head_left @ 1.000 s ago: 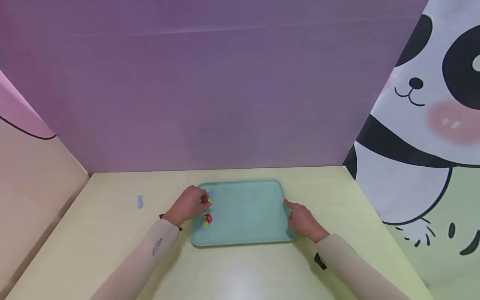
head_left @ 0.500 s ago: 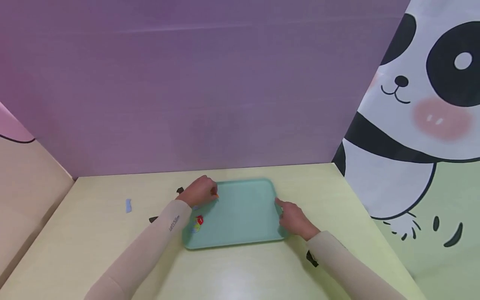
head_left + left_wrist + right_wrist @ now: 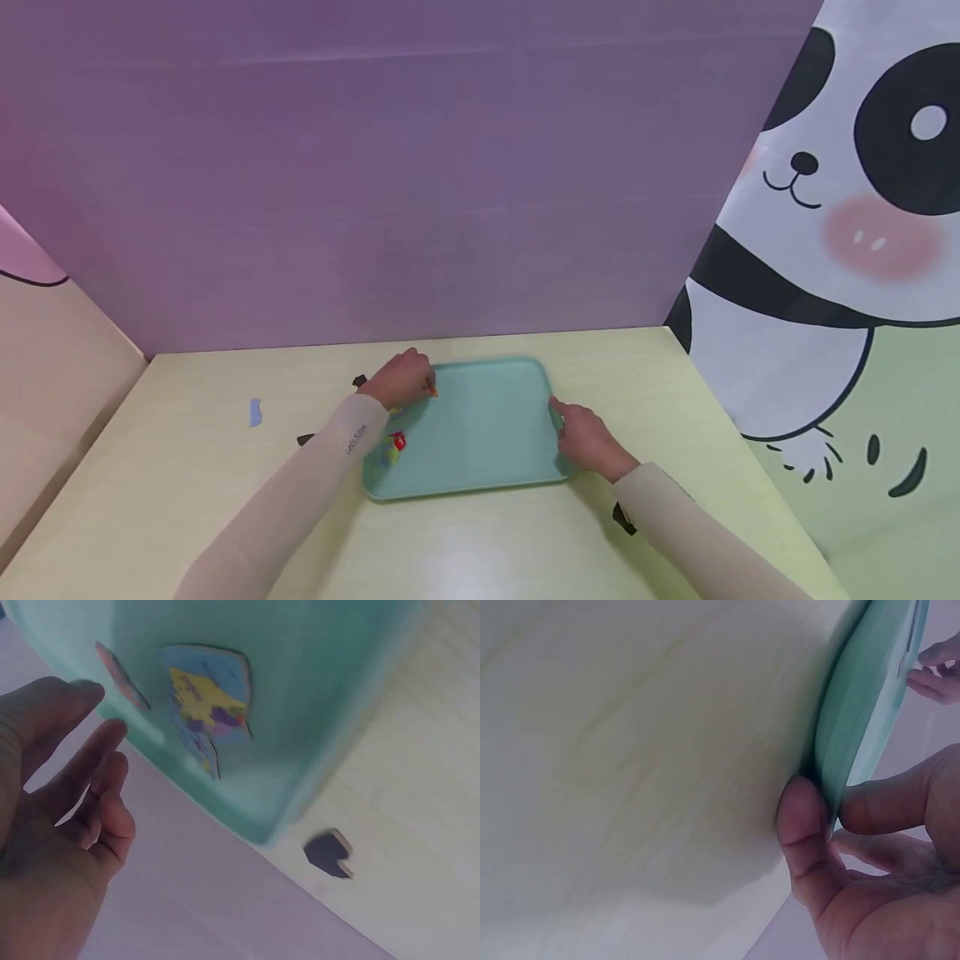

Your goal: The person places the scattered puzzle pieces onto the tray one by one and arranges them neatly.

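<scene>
My right hand (image 3: 592, 437) pinches the right rim of the pale green tray (image 3: 495, 433), thumb on one side and a finger on the other in the right wrist view. Above the tray's back part is my left hand (image 3: 401, 379), its fingers loosely bent. In the left wrist view its fingertips stand apart, close beside an orange puzzle piece (image 3: 121, 676) in the tray. Blue-and-yellow puzzle pieces (image 3: 202, 690) lie near it, partly behind the left wrist in the head view. Toward the tray's left front sits a red, yellow and blue puzzle piece (image 3: 393, 447).
Dark puzzle pieces (image 3: 305, 439) lie on the pale table (image 3: 187, 467) left of the tray, one of them a notched piece (image 3: 328, 853) off the tray's corner. Farther left is a light blue piece (image 3: 256, 412). A purple backdrop (image 3: 412, 208) rises behind the table.
My left hand has moved right and back along the tray, bringing the orange piece from the left-hand pieces. My right hand keeps its hold on the rim. The head view has shifted slightly.
</scene>
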The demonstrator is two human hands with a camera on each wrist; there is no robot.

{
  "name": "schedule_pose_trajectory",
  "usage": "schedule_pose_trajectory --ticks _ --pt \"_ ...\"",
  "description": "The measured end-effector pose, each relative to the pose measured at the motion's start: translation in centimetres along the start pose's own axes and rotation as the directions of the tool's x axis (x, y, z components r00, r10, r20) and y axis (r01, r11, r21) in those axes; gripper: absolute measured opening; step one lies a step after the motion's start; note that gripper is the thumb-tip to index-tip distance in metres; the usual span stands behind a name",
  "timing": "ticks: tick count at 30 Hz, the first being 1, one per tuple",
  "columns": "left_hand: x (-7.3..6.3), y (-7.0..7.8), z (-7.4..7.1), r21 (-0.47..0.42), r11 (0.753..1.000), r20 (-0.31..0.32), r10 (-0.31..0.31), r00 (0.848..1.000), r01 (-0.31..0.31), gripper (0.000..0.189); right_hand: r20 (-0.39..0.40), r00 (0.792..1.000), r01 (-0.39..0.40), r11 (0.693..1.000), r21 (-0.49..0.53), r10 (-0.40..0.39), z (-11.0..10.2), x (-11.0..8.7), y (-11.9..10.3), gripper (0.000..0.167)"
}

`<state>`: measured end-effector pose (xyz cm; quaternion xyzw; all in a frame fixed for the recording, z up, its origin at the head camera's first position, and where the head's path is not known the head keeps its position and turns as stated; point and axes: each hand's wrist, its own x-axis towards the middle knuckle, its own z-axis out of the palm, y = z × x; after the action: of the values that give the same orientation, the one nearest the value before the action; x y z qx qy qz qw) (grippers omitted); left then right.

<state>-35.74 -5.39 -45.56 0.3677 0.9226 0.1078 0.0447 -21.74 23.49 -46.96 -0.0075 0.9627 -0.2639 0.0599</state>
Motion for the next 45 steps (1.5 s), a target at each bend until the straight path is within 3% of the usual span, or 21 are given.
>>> schedule_pose_trajectory --ticks 13,20,24,27,32,37,40,45 --pt "-3.5 -2.5 -1.5 -0.11 0.99 -0.114 -0.104 0.988 0.092 0.016 -0.006 1.0 0.019 1.0 -0.007 -0.019 -0.3 0.4 0.5 0.057" --pt "-5.9 -4.1 -1.9 -0.157 0.985 -0.194 -0.102 0.976 0.072 0.018 -0.009 1.0 0.026 0.999 -0.02 -0.026 -0.4 0.6 1.1 0.058" --pt "-7.3 -4.8 -2.3 -0.162 0.985 -0.206 -0.094 0.974 0.06 0.019 -0.006 1.0 0.022 1.0 -0.017 -0.022 -0.6 0.4 1.3 0.056" --pt "-8.3 -5.4 -2.6 -0.194 0.978 -0.209 -0.123 0.97 0.082 0.021 -0.005 1.0 0.011 1.0 -0.015 -0.011 -0.7 0.4 1.6 0.056" --pt "-10.0 -6.5 -2.4 -0.238 0.959 -0.177 -0.201 0.963 0.156 0.022 -0.01 1.0 0.024 1.0 -0.01 -0.024 -1.0 0.4 1.7 0.058" --pt "-11.6 -7.8 -1.3 -0.25 0.943 -0.068 -0.244 0.967 0.22 0.024 -0.01 0.999 0.038 0.999 -0.019 -0.039 -0.9 0.6 1.8 0.058" --pt "-12.5 -8.5 -0.6 -0.247 0.932 -0.019 -0.28 0.96 0.267 0.022 -0.012 0.998 0.056 0.998 -0.03 -0.057 -0.9 0.8 1.9 0.057" --pt "-13.5 -9.1 -0.2 -0.249 0.924 -0.007 -0.302 0.953 0.29 0.013 -0.006 0.997 0.082 0.996 -0.026 -0.082 -0.9 1.2 2.0 0.055"
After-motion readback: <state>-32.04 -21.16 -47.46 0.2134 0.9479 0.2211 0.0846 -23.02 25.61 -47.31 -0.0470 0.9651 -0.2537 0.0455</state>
